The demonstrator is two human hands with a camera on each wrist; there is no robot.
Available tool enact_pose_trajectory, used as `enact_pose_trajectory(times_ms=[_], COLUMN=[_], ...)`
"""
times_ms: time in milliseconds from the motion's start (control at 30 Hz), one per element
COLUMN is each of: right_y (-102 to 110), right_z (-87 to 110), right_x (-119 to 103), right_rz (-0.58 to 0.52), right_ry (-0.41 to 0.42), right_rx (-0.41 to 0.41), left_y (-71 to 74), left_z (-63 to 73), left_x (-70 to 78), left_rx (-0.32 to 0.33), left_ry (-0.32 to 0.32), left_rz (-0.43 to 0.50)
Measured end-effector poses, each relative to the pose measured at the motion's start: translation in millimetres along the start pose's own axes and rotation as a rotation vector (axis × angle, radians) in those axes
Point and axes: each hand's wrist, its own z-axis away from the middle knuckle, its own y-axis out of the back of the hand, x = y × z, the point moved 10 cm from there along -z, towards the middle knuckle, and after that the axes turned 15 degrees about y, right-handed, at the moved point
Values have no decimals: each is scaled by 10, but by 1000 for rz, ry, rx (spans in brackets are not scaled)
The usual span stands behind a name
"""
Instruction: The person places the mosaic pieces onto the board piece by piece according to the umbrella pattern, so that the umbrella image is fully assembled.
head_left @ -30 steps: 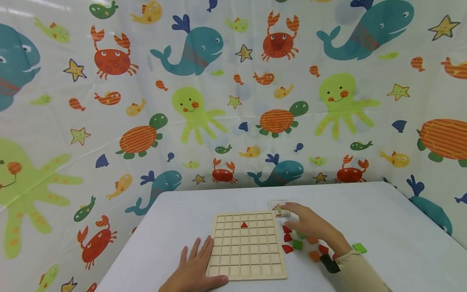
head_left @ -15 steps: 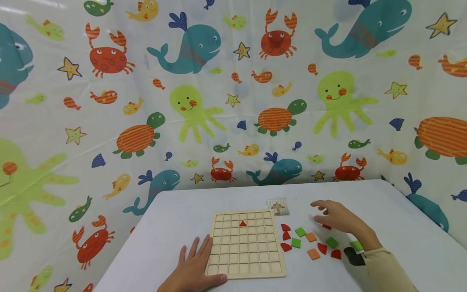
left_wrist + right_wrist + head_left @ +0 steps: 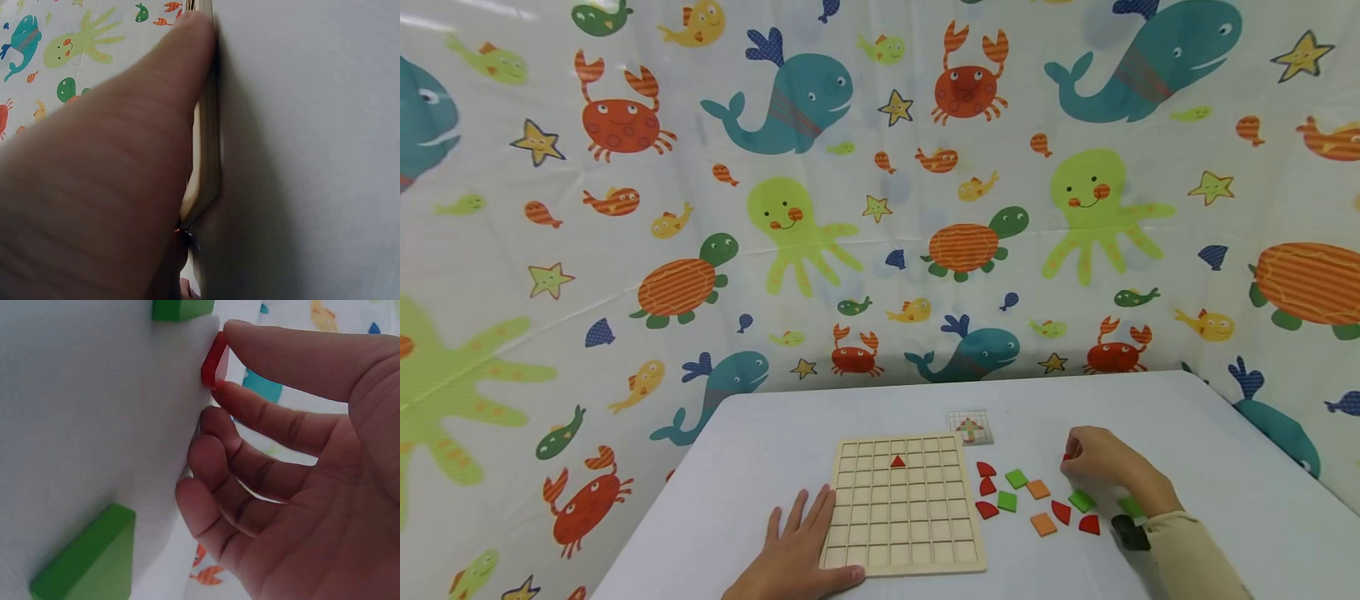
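A pale wooden grid board [image 3: 904, 573] lies on the white table with one red triangle [image 3: 898, 461] in an upper cell. My left hand [image 3: 797, 546] rests at its lower left corner, fingers spread along the side and thumb along the front edge. Over at the right, my right hand [image 3: 1108, 462] pinches a red quarter-circle-like piece [image 3: 215, 361] between thumb and index finger, low at the tabletop; its full outline is partly hidden. The other fingers curl loosely below it in the right wrist view.
Loose red pieces [image 3: 987, 470], green squares [image 3: 1017, 478] and orange squares [image 3: 1043, 524] lie scattered between board and right hand. A small pattern card [image 3: 970, 427] sits behind the board's far right corner. A printed sea-animal curtain [image 3: 880, 250] hangs behind the table.
My right hand has moved right, away from the pattern card, and down to a red piece, which its thumb and index finger now pinch. The left hand stays on the board.
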Motion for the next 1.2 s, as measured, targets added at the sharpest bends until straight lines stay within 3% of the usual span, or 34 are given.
enact_pose_trajectory(times_ms=[133, 600, 867, 1200], right_y=[-14, 9, 152, 205], right_z=[3, -33, -88, -184], right_x=[51, -16, -182, -356], right_rz=[-9, -71, -241, -540], right_ry=[-41, 45, 103, 171], right_rx=[-9, 49, 238, 343], left_y=[-1, 3, 6, -1], left_z=[3, 31, 28, 30], left_x=[-2, -28, -40, 8], left_rx=[5, 6, 8, -13], left_ry=[3, 7, 6, -9], left_rz=[-4, 12, 1, -3])
